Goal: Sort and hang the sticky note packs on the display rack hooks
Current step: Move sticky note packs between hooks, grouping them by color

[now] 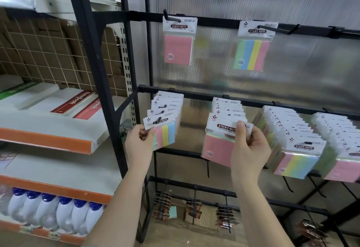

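My left hand (138,139) pinches the front striped sticky note pack (163,131) of a row hanging on the leftmost middle-rail hook. My right hand (248,145) grips the front pink sticky note pack (219,146) by its white header card, at the second hook's row. Two more full rows hang to the right: striped packs (298,161) and pink packs (342,168). On the top rail a single pink pack (178,48) and a single striped pack (252,52) hang from their hooks.
The black display rack (194,93) stands before a ribbed translucent panel. Lower hooks carry small dark carded items (162,206). To the left is a shelf unit with notebooks (78,102) and, below, white bottles with blue caps (58,213).
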The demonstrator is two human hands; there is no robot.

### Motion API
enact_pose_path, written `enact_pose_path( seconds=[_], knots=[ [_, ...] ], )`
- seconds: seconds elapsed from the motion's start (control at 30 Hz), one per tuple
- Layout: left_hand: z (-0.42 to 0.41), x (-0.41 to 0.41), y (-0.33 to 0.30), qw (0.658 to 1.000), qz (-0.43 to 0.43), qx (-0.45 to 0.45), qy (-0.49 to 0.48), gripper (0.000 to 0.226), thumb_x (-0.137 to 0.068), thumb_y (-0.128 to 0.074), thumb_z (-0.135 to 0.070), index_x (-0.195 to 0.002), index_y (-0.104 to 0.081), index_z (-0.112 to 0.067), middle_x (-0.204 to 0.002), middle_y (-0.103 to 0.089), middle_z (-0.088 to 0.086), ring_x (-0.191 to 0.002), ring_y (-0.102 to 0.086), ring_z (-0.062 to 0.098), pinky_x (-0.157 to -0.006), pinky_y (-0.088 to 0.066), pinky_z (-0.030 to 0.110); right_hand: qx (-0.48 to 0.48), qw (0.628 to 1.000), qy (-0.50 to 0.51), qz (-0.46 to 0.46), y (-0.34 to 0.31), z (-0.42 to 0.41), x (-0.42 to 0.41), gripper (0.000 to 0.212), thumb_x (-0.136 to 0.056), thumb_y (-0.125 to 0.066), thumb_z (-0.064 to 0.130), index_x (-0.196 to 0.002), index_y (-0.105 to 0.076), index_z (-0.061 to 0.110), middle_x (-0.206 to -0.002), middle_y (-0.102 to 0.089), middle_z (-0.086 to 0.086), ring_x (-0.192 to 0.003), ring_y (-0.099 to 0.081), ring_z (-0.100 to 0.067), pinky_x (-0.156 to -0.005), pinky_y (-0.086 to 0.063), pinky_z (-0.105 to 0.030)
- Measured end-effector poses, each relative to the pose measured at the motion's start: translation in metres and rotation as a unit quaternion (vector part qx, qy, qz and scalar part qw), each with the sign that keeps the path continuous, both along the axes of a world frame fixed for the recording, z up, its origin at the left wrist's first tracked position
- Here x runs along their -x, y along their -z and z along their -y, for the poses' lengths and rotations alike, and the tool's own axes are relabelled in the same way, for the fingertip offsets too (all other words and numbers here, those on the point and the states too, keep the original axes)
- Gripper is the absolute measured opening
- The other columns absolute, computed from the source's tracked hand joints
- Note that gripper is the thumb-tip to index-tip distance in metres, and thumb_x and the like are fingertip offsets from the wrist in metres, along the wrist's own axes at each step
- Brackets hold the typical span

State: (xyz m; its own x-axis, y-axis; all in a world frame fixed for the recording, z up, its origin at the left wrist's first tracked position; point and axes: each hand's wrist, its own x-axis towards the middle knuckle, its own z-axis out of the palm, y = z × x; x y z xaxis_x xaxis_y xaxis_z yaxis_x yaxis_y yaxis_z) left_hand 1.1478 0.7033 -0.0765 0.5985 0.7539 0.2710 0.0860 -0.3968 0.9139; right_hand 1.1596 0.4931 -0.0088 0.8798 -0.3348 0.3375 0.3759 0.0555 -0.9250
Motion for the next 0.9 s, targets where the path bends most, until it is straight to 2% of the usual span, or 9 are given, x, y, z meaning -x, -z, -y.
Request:
enact_pose_path(
  seconds=[0.13,0.27,0.4,0.43,0.53,0.57,0.67,0.8,0.9],
  knots=[
    [0.004,0.003,-0.002,1.0,-0.001,0.003,0.003,0.021,-0.093,-0.055,-0.033,-0.092,-0.06,-0.013,-0.094,-0.065,0.0,-0.087,-0.061,0.014,-0.054,-0.038,0.012,0.003,1.0,-0.001,-0.001,-0.001,0.002,0.0,0.031,-0.095,-0.056,0.023,-0.075,-0.055,0.0,-0.065,-0.054,0.005,-0.052,-0.051,0.007,-0.046,-0.038,-0.006],
    [0.008,0.006,-0.006,0.999,-0.017,-0.027,-0.005,0.026,-0.096,-0.047,-0.037,-0.091,-0.056,-0.013,-0.093,-0.064,-0.002,-0.085,-0.062,0.012,-0.049,-0.037,0.009,0.005,1.0,-0.005,-0.011,-0.001,0.003,-0.001,0.032,-0.095,-0.055,0.026,-0.078,-0.059,-0.001,-0.067,-0.058,0.003,-0.054,-0.054,0.007,-0.046,-0.039,-0.007],
    [0.011,0.008,-0.017,1.0,0.008,-0.027,-0.004,0.031,-0.099,-0.041,-0.033,-0.086,-0.05,-0.006,-0.079,-0.057,-0.002,-0.072,-0.054,0.014,-0.056,-0.042,0.029,0.011,1.0,-0.015,-0.014,-0.003,0.006,-0.001,0.026,-0.095,-0.056,0.026,-0.081,-0.062,0.005,-0.072,-0.062,0.005,-0.057,-0.056,0.009,-0.047,-0.04,-0.006],
    [0.01,0.009,-0.02,1.0,0.012,-0.027,-0.001,0.03,-0.099,-0.04,-0.033,-0.086,-0.049,-0.007,-0.077,-0.055,-0.002,-0.071,-0.054,0.015,-0.058,-0.041,0.03,0.015,1.0,-0.02,-0.013,-0.005,0.006,-0.002,0.025,-0.095,-0.057,0.026,-0.079,-0.063,0.008,-0.072,-0.062,0.006,-0.057,-0.056,0.009,-0.047,-0.04,-0.006],
    [0.009,0.013,-0.026,0.999,0.002,-0.049,0.003,0.027,-0.1,-0.038,-0.032,-0.088,-0.048,-0.01,-0.076,-0.055,-0.002,-0.065,-0.052,0.006,-0.053,-0.036,0.02,0.033,0.999,-0.029,-0.007,-0.01,0.008,-0.009,0.024,-0.093,-0.06,0.027,-0.071,-0.063,0.018,-0.065,-0.06,0.012,-0.056,-0.053,0.007,-0.049,-0.04,-0.01],
    [0.009,0.015,-0.028,0.998,0.0,-0.058,0.0,0.026,-0.1,-0.037,-0.031,-0.089,-0.049,-0.011,-0.076,-0.055,-0.004,-0.063,-0.052,0.005,-0.052,-0.034,0.018,0.037,0.999,-0.03,-0.002,-0.011,0.008,-0.012,0.027,-0.093,-0.06,0.027,-0.068,-0.063,0.016,-0.062,-0.058,0.012,-0.057,-0.05,0.003,-0.053,-0.04,-0.014],
    [0.011,0.022,-0.032,0.998,-0.002,-0.063,-0.006,0.026,-0.1,-0.037,-0.031,-0.089,-0.049,-0.012,-0.078,-0.056,-0.008,-0.065,-0.055,0.003,-0.051,-0.034,0.016,0.035,0.999,-0.035,0.016,-0.019,0.006,-0.02,0.037,-0.091,-0.062,0.026,-0.072,-0.057,-0.005,-0.065,-0.045,-0.005,-0.065,-0.038,-0.013,-0.062,-0.031,-0.028],
    [0.009,0.031,-0.037,0.998,0.014,-0.054,-0.041,0.024,-0.1,-0.038,-0.028,-0.088,-0.049,-0.01,-0.073,-0.052,-0.012,-0.064,-0.053,0.003,-0.052,-0.032,0.014,0.037,0.997,-0.06,0.034,-0.039,-0.002,-0.028,0.038,-0.091,-0.063,0.025,-0.059,-0.051,0.008,-0.062,-0.04,-0.005,-0.062,-0.034,-0.011,-0.057,-0.028,-0.025],
    [0.006,0.036,-0.043,0.996,0.036,-0.055,-0.057,0.022,-0.101,-0.038,-0.027,-0.088,-0.049,-0.013,-0.072,-0.052,-0.012,-0.065,-0.053,0.004,-0.053,-0.033,0.016,0.044,0.994,-0.074,0.067,-0.059,-0.015,-0.033,0.041,-0.091,-0.063,0.024,-0.059,-0.044,0.007,-0.062,-0.035,-0.005,-0.061,-0.031,-0.011,-0.057,-0.025,-0.026]
  ],
)
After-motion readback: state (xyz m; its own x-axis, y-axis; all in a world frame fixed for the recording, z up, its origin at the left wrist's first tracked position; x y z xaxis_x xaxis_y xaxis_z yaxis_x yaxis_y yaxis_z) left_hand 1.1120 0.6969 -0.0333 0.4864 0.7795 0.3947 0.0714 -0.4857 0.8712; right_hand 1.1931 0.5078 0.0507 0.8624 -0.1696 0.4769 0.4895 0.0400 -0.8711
